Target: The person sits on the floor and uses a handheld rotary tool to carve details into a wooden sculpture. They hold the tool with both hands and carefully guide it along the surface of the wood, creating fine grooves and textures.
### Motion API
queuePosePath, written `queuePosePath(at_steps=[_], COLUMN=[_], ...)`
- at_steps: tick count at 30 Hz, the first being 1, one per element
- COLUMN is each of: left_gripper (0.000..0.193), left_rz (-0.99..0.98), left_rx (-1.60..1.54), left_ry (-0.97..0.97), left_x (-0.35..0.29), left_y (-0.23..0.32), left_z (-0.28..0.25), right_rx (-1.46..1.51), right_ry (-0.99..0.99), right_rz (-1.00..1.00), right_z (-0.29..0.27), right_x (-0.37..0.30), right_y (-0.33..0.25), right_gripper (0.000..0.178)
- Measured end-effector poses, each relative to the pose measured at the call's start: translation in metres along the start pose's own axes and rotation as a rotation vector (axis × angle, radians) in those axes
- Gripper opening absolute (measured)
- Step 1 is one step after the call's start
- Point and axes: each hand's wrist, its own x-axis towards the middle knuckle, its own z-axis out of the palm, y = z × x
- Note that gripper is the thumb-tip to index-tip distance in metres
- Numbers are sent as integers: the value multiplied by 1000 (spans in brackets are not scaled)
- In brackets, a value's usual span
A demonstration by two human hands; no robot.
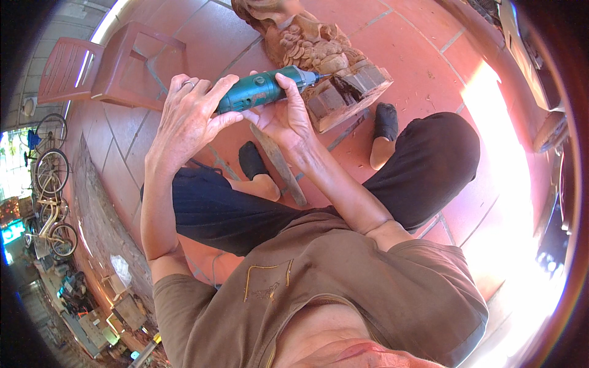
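A teal rotary tool (256, 89) with a grey nose is held up in front of me in both hands. My left hand (195, 109) wraps its rear end from the left, thumb stretched along the underside. My right hand (283, 116) supports the body from below near the nose, thumb pressed on top. The thin bit points right, toward a carved wooden sculpture (316, 52) that lies on the floor. Its squared base end (350, 95) is nearest the bit; whether they touch, I cannot tell.
A wooden strip (279, 165) lies between my feet on the red tile floor (423, 55). A reddish-brown plastic chair (119, 67) stands far left. A long timber plank (101, 202), bicycles (52, 175) and clutter line the left side. Wood chips are scattered near the sculpture.
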Motion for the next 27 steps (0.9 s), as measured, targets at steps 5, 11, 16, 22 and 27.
queuePosePath(at_steps=[5,11,16,22,27], left_gripper=[57,57,55,61,70], left_rz=[-13,-30,-79,-113,-138], left_rx=[-24,-22,-57,-83,-140], left_ry=[-33,-71,-123,-173,-198], left_x=[0,-3,-5,-18,-29], left_y=[1,-1,1,-3,-2], left_z=[-2,0,-3,7,13], right_rx=[12,35,12,-98,-84], right_ry=[9,28,-1,55,13], right_rz=[8,45,89,40,110], right_z=[-2,-8,-10,-4,-13], right_x=[0,1,2,-4,-10], right_y=[2,6,6,20,36], right_gripper=[49,51,49,40,35])
